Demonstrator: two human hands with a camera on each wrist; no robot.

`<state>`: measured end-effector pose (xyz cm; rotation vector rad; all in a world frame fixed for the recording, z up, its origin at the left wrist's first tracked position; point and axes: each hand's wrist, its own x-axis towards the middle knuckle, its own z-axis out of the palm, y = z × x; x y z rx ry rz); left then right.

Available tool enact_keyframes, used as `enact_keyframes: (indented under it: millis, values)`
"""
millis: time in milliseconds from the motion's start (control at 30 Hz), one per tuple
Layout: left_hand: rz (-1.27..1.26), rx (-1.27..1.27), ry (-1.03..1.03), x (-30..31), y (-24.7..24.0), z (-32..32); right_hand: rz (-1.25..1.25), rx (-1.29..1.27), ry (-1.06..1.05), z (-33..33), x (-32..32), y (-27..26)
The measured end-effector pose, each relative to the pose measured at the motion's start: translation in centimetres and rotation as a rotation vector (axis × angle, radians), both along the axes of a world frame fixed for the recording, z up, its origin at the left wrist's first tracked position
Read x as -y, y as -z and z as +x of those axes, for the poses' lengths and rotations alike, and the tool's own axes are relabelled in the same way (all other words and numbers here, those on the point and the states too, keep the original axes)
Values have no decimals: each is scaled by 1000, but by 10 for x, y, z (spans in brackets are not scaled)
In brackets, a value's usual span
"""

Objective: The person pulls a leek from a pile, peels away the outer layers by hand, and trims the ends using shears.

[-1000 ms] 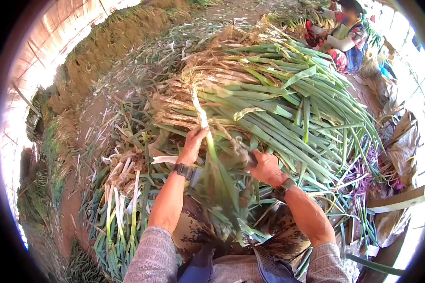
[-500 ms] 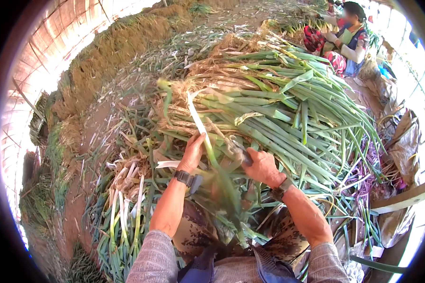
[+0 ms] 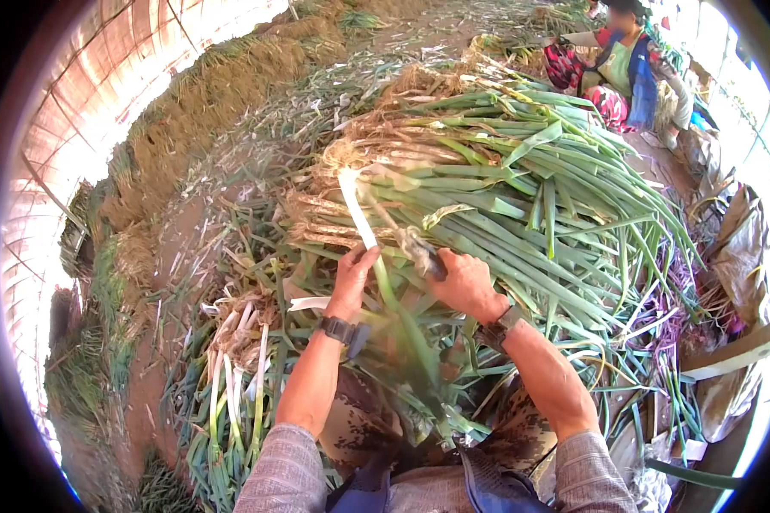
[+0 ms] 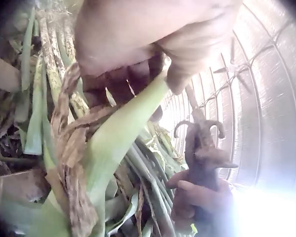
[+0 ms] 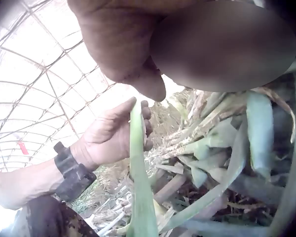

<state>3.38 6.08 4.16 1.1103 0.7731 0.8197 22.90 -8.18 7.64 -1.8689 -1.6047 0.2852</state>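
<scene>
My left hand [image 3: 351, 278] grips a long green onion [image 3: 357, 209] by its stalk, roots pointing away from me and green leaves hanging towards my lap. Bare white shows along the upper stalk. To its right, my right hand [image 3: 466, 286] holds a tool [image 3: 415, 250] with a dark handle and a long thin shaft, angled at the onion's root end. In the left wrist view, the tool [image 4: 202, 158] has curved hook-like parts near its grip, and dry brown outer leaf [image 4: 76, 173] hangs beside the green leaf. A dark blurred oval hides part of the right wrist view.
A big pile of untrimmed green onions [image 3: 522, 188] lies ahead, roots left. White-stalked onions [image 3: 235, 376] lie at my left. Leaf scraps [image 3: 222, 197] litter the ground. Another person [image 3: 620, 64] sits at the far right; a wooden board [image 3: 736, 350] lies nearer.
The onion's brownish outer layer has come off, baring the white stalk; a loose piece beside the roots half a second ago is gone. My right hand has shifted slightly left with the tool.
</scene>
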Motion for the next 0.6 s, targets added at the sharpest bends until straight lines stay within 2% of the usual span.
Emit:
enact_keyframes:
  millis: [100,167,267,400,500,567,600]
  values:
    - [53,-63,-46,1,0,2,42,12,-53,-1,1,0]
    - [210,-147,-76,7,-6,2,-26,-14,-15,-3,2,-6]
    - [238,-267,-108,4,-5,2,-35,-35,27,-3,5,-11]
    - [250,-288,-74,5,-8,1,21,-57,61,-3,5,-15]
    - [281,-318,-105,12,-15,-2,20,-46,2,-4,6,-13]
    - [317,-287,-107,17,-22,2,16,-51,73,-1,8,-17]
    - [322,-309,-134,16,-22,1,14,-51,-1,2,11,-19]
